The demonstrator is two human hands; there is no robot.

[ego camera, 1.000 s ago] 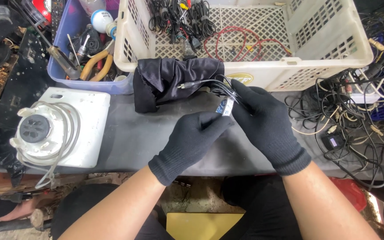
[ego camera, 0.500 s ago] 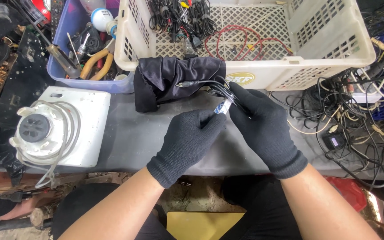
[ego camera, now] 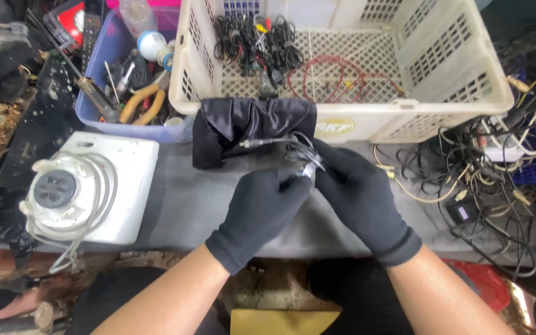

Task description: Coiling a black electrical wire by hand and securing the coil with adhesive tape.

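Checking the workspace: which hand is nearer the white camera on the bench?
Left. The left hand works a short way to the right of the white camera; the right hand sits farther right, beyond the left.

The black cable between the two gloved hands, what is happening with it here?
A person in black gloves holds a thin black cable over a grey table. The left hand and the right hand meet at a small clear piece on the cable, fingertips pinched together. The cable's plug end points toward a black cloth pouch in front of a cream plastic basket holding more coiled cables. A white instant camera lies to the left.
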